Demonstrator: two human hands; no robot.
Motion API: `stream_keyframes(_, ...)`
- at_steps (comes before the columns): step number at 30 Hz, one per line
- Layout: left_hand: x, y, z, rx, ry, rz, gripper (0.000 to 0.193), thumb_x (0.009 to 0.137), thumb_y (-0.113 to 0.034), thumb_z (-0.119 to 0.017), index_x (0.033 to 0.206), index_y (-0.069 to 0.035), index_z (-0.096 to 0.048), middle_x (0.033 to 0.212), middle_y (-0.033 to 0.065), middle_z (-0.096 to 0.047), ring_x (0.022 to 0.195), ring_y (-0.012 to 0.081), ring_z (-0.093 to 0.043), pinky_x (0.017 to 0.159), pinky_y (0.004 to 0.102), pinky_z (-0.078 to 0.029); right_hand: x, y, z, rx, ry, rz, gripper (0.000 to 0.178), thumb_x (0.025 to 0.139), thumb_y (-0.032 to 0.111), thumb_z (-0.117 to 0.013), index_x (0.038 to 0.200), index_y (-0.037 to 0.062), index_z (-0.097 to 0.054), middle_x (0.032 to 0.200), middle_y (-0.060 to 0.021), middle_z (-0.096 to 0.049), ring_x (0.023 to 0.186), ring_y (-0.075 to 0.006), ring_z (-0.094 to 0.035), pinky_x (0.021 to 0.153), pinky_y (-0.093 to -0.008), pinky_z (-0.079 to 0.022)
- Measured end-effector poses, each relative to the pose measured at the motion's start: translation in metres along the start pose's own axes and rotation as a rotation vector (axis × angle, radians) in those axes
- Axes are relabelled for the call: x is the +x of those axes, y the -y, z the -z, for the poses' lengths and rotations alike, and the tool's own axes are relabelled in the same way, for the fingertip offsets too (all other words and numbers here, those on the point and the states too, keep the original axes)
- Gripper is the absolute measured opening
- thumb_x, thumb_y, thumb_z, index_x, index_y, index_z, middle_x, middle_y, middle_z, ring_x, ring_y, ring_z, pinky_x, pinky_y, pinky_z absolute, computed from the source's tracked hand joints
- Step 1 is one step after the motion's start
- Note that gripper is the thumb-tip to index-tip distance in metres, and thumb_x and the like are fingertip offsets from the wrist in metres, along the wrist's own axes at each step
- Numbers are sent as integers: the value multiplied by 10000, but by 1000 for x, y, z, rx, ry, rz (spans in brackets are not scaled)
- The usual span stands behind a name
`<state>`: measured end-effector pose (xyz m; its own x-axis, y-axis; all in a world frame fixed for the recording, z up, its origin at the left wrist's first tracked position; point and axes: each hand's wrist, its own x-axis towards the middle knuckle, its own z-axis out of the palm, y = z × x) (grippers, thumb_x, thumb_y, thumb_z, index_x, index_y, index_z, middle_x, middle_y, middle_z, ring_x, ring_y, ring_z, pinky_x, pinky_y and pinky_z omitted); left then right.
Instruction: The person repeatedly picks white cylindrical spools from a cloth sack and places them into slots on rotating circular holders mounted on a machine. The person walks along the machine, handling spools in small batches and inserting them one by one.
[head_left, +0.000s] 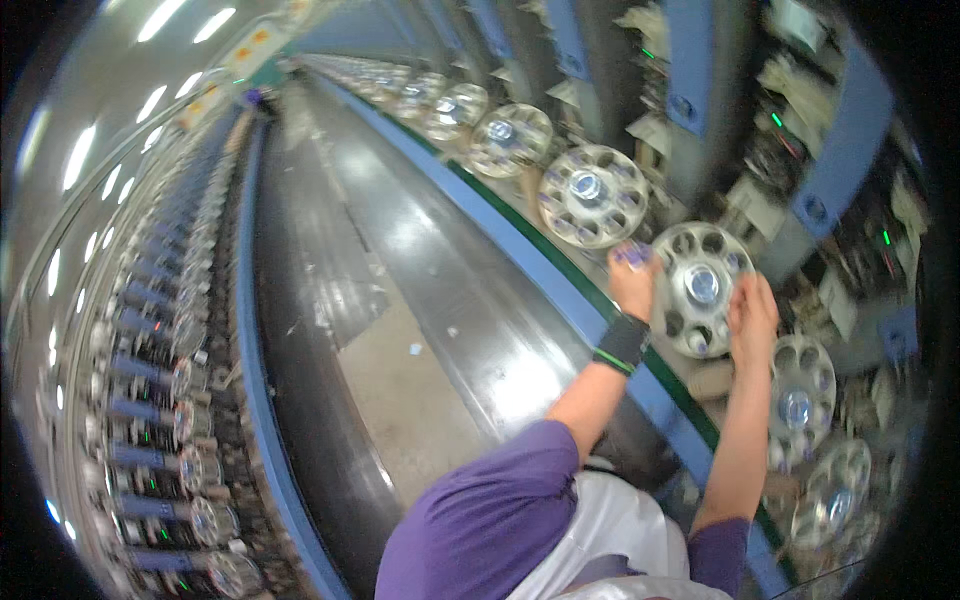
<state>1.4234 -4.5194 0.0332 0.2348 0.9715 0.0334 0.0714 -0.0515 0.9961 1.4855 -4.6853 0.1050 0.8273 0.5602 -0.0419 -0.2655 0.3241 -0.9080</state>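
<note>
Before me is a round silvery magazine disc (704,286) with a ring of round holes and a shiny bluish hub. A pale bobbin end (697,342) shows in one of its lower holes. My left hand (632,284), with a dark band on the wrist, is at the disc's left edge. It is closed on a small purple and white piece, perhaps a bobbin end, mostly hidden by the fingers. My right hand (752,318) is at the disc's right rim, its fingers bent and close together. Blur hides what, if anything, they hold.
Similar discs line the machine; one (594,196) stands just beyond and another (800,395) nearer on the right. A blue rail (520,265) runs along their front. Left of it lies a grey aisle floor (410,370), with a second machine row (160,420) across it.
</note>
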Motion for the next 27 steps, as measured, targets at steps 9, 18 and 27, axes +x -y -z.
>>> stream_keyframes(9, -23, 51, -21, 76, 213, -231, 183, 608, -80, -697, 764, -14, -624, 1148, 98, -448, 1010, 229, -490, 866, 324, -377, 16, -27, -4, 84, -85, -111, 232, 924, 240, -397, 828, 50, -488, 591, 0, -434, 450, -69, -334, 379, -197, -242)
stream_keyframes(18, -27, 30, -22, -253, 434, -395, 254, 659, -19, -667, 909, -16, -619, 1209, 134, -433, 1088, 249, -454, 915, 320, -355, 35, -8, -20, 334, 49, -105, 222, 928, 230, -376, 849, 39, -455, 544, 8, -370, 421, -77, -310, 372, -202, -225)
stream_keyframes(27, -19, 6, -24, -378, 1310, 217, 292, 837, -242, -430, 777, 9, -567, 589, 30, -514, 506, 97, -462, 477, 202, -329, 56, -21, -9, 66, -86, -25, 207, 913, 200, -396, 868, 21, -489, 598, -36, -465, 475, -104, -413, 423, -220, -313)
